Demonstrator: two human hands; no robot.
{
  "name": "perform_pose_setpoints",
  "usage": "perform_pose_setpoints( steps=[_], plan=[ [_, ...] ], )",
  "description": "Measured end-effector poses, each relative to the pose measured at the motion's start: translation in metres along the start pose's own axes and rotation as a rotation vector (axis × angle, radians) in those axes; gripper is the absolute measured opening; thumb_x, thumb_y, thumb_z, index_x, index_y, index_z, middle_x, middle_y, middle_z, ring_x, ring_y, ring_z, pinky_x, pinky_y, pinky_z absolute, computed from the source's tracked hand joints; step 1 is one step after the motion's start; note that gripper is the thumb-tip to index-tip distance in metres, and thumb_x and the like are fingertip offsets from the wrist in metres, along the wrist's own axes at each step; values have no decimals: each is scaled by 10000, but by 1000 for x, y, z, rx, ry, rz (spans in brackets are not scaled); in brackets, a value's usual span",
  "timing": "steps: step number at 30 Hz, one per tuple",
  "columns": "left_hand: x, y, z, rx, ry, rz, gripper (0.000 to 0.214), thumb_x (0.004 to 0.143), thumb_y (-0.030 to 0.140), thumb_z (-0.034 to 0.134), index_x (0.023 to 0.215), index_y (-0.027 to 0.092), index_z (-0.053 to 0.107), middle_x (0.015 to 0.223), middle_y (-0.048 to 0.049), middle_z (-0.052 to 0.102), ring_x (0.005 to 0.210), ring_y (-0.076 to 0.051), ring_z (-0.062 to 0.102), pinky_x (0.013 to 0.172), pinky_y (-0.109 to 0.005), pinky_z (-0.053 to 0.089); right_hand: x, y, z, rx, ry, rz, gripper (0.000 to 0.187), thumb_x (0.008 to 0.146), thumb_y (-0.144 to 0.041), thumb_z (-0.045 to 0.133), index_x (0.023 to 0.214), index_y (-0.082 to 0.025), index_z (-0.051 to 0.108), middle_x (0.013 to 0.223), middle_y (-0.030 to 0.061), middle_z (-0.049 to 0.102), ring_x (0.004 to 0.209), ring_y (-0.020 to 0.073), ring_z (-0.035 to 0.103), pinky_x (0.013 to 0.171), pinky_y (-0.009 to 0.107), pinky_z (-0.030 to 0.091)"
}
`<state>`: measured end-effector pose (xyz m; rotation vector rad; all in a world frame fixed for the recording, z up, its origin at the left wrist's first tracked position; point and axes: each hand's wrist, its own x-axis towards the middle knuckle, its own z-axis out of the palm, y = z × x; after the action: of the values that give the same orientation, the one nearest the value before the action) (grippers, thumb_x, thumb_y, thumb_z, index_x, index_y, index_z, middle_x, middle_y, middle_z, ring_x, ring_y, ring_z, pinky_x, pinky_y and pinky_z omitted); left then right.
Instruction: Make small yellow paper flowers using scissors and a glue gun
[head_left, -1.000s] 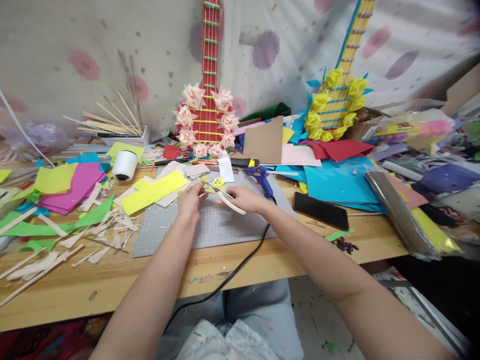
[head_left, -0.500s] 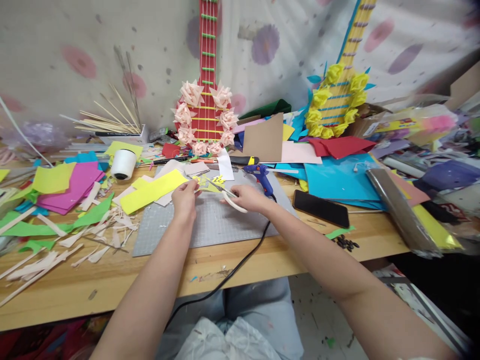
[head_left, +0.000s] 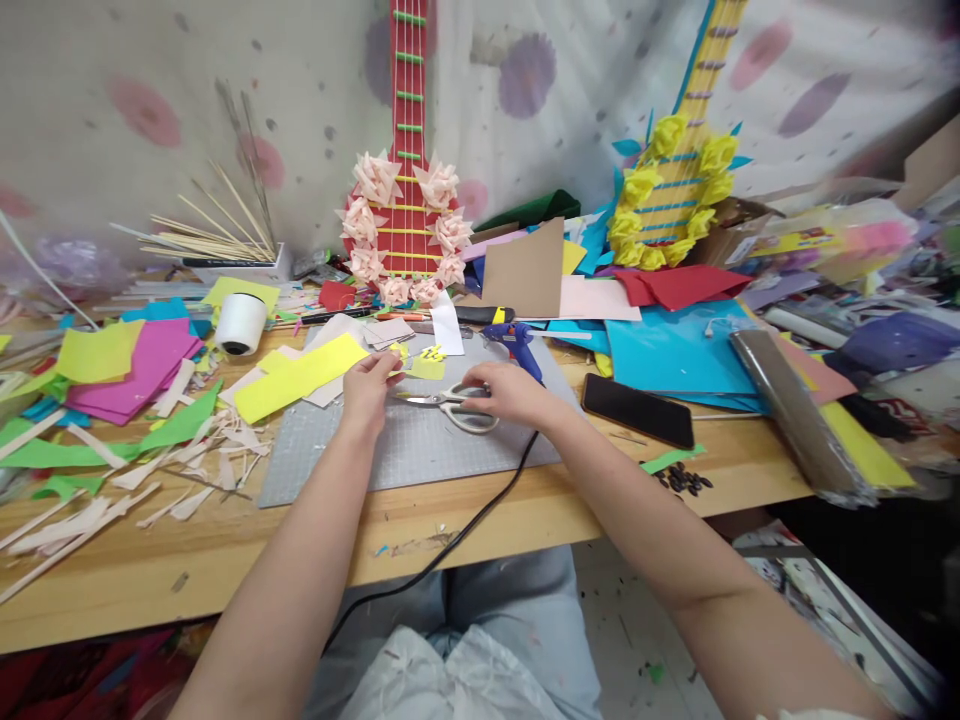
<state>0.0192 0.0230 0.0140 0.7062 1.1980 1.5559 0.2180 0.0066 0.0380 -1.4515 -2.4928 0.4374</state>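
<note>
My left hand (head_left: 367, 388) is closed in a pinch on a small piece of yellow paper (head_left: 400, 352) above the grey cutting mat (head_left: 420, 455). My right hand (head_left: 511, 390) has its fingers on one handle loop of a pair of scissors (head_left: 459, 418). The scissors lie low over the mat, blades pointing left toward my left hand. Small yellow paper scraps (head_left: 428, 366) sit just beyond the blades. A long yellow paper strip (head_left: 300, 378) lies left of my left hand, over pale paper pieces.
A blue glue gun (head_left: 517, 345) stands behind my right hand, its black cord (head_left: 480, 528) crossing the table edge. To the right are a phone (head_left: 637, 410) and black beads (head_left: 684, 480). Two paper-flower guitars, red (head_left: 405, 235) and yellow (head_left: 675, 200), stand at the back.
The scissors have come away from the yellow paper and dropped lower toward the mat, their handles turned flat. My left hand stays by the strip, still pinching a small yellow piece.
</note>
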Motion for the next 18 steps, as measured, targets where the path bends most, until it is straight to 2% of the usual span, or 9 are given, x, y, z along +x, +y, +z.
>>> perform_pose_setpoints(
  steps=[2,4,6,8,10,13,15,18],
  plan=[
    [0,3,-1,-70,-83,-56,223,488,277,730,595,138,592,590,15,552,596,-75,522,596,-210,461,-10,12,-6,114,41,108,244,754,-417,543,806,-187,606,820,21,644,731,129,551,633,228,358],
    [1,6,-3,-205,-147,-164,198,519,261,722,617,153,588,580,25,543,586,-64,523,582,-188,455,-20,28,-12,182,70,270,340,756,-499,502,677,-177,579,664,9,605,618,122,516,570,236,340],
    [2,9,-5,-332,-180,-253,164,555,246,705,642,168,589,563,33,528,578,-58,523,569,-169,450,-26,45,-16,153,223,443,396,711,-562,519,670,-171,564,617,10,569,587,131,492,552,249,331],
    [4,10,-6,-358,-180,-264,149,572,243,698,651,175,591,555,31,525,576,-60,524,562,-166,451,-24,59,-17,130,387,551,454,652,-590,566,789,-157,577,703,33,587,631,148,511,576,261,357],
    [5,7,-6,-256,-145,-196,160,557,250,708,633,166,596,564,22,541,576,-68,528,567,-181,455,-15,69,-14,163,426,540,524,617,-571,610,907,-137,577,833,75,607,714,170,541,631,277,395],
    [4,-1,-4,35,-53,-20,185,507,262,724,595,139,617,590,-1,579,583,-85,534,587,-216,459,3,75,-4,257,334,452,491,643,-535,607,937,-141,592,916,102,624,806,197,568,707,305,424],
    [3,-7,-3,176,-20,52,194,497,278,720,596,133,637,600,-13,598,578,-97,535,594,-238,460,12,76,4,302,335,506,457,672,-532,577,914,-146,604,897,107,636,826,216,581,729,333,431],
    [3,-12,-3,301,-26,87,207,516,308,706,625,137,661,606,-19,613,560,-110,530,599,-264,456,15,75,12,445,462,608,456,685,-547,543,884,-141,603,859,110,642,803,216,596,697,333,450]
  ],
)
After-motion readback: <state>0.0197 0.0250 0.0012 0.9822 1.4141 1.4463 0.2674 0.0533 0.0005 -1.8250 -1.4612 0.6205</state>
